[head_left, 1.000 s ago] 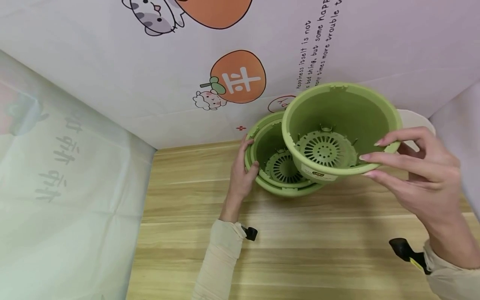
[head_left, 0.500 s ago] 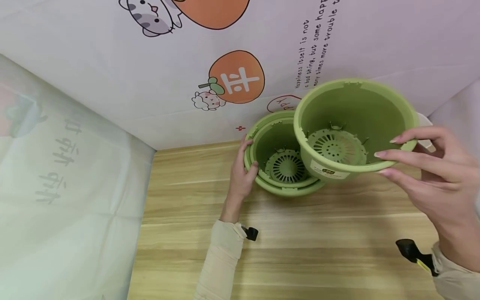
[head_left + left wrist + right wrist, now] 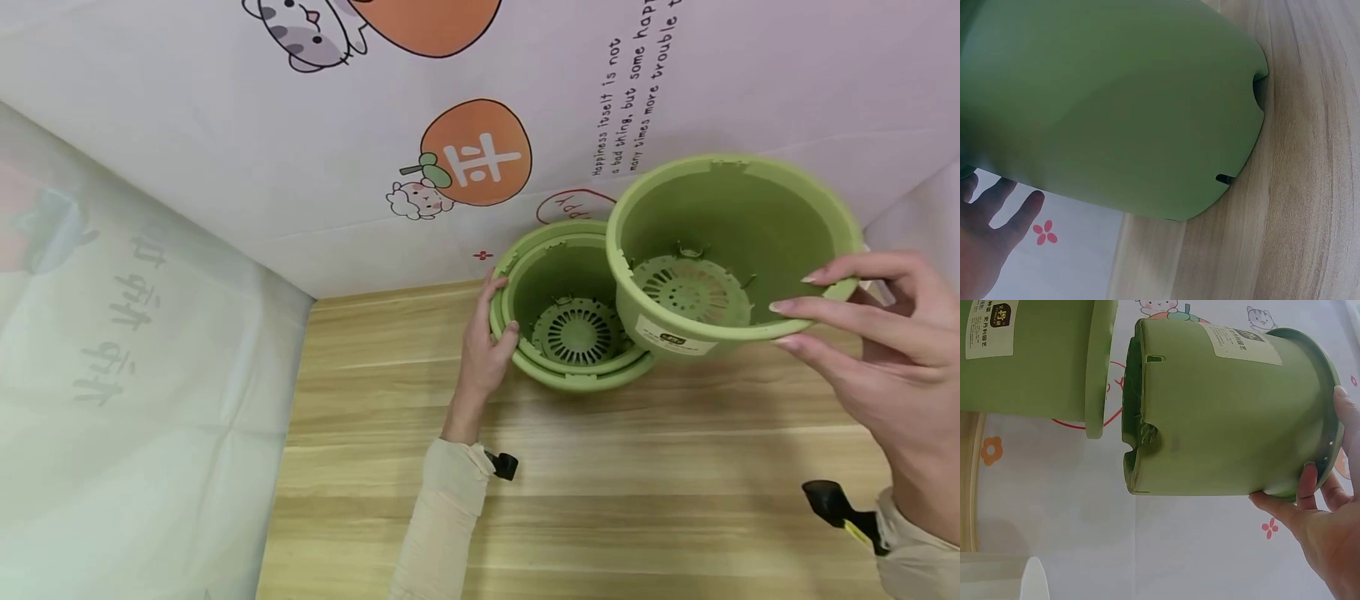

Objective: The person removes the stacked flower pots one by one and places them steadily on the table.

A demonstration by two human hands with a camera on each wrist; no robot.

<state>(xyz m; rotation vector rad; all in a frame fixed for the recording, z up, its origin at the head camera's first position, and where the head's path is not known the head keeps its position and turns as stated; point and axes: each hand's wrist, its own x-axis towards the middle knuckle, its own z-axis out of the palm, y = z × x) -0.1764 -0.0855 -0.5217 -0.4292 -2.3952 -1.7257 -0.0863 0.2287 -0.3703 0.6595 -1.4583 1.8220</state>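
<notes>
In the head view my right hand (image 3: 892, 325) holds a green plastic flower pot (image 3: 757, 208) by its rim, fingers inside and thumb beneath. This pot is tilted and raised, its slotted base visible inside and a pale label outside. Lower and to its left, nested green flower pots (image 3: 577, 382) stand on the table. My left hand (image 3: 483, 342) grips their left rim, thumb over the edge. The right wrist view shows the raised pot (image 3: 1229, 419) apart from the standing pots (image 3: 1029, 369). In the left wrist view, fingers of my left hand (image 3: 988, 231) lie beside the standing pots' wall (image 3: 1129, 112).
A white container (image 3: 997, 578) shows at the lower left of the right wrist view. A printed white backdrop (image 3: 360, 150) rises behind the wooden table (image 3: 390, 400). A pale sheet (image 3: 150, 375) hangs on the left side.
My right hand has moved to the right with the raised pot, uncovering more of the standing pots. My left hand has stayed on their rim.
</notes>
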